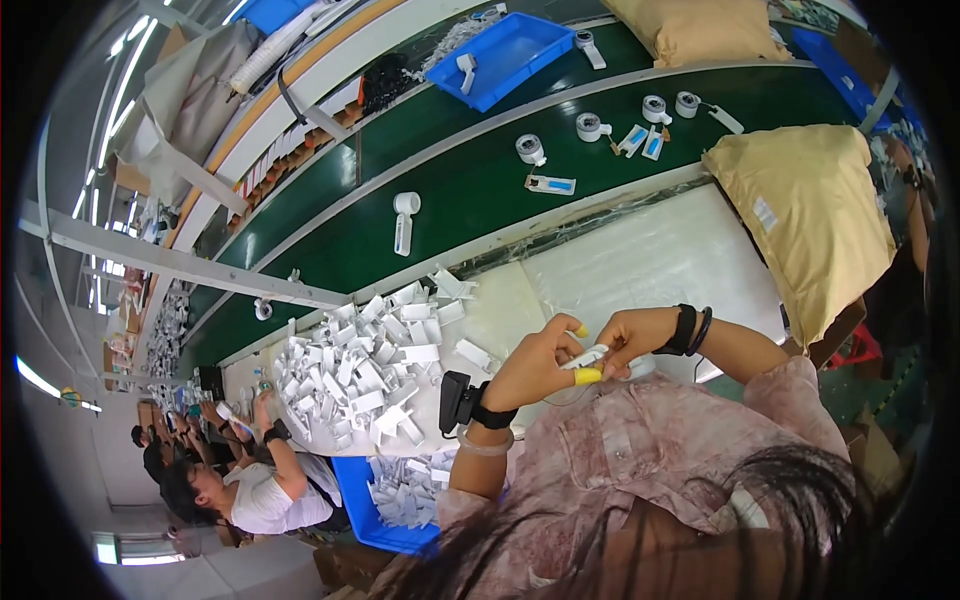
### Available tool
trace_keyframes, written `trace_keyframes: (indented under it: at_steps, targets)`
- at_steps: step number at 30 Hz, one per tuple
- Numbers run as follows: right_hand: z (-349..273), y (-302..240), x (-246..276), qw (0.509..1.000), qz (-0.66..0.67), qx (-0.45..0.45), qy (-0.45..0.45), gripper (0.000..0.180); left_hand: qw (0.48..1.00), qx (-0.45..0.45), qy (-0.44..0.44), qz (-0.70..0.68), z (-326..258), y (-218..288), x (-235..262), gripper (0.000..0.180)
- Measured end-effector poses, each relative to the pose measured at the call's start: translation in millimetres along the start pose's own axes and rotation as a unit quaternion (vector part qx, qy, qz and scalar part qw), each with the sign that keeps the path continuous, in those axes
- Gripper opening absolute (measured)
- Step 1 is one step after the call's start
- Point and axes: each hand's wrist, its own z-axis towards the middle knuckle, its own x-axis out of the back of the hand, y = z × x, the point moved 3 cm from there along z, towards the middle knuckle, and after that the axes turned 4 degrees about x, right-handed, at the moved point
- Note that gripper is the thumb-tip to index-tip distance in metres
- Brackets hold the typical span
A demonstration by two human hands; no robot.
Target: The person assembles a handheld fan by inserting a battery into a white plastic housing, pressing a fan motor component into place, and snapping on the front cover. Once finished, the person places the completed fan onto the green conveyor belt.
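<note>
Green conveyor point(470, 190) behind bench; left hand point(535, 365) & right hand point(625, 335) both pinch small white part point(588, 356), mid-assembly; next needs careful alignment.

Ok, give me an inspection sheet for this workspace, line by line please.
Surface: white worktable beside a green conveyor belt.
Job's things: small white part held between left hand and right hand; yellow finger cots on fingertips.
Clutter: heap of white parts on the table; blue bin of more below.
Grippers: both hands pinching the part.
Cables: thin cord near the right wrist, route unclear.
Surroundings: white fan-like devices and tape rolls on belt, blue tray, tan bags, co-workers along the line.
</note>
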Motion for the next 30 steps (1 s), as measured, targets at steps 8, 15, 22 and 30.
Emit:
trace_keyframes:
  at_steps: [8,15,22,30]
  targets:
    - [-10,-12,-12,0.975,-0.006,0.117,0.190,0.018,0.978,-0.024,0.095,-0.186,2,-36,8,0.023]
    - [-1,-3,-2,0.996,0.023,0.017,0.084,0.013,0.991,-0.077,0.105,0.038,7,-25,0,0.026]
    - [-2,-22,-14,0.788,-0.360,0.180,0.466,0.012,0.964,-0.002,0.186,-0.189,14,-47,-22,0.027]
    - [-2,-22,-26,0.760,-0.364,0.264,0.470,0.013,0.908,-0.063,0.191,-0.367,12,-44,-35,0.044]
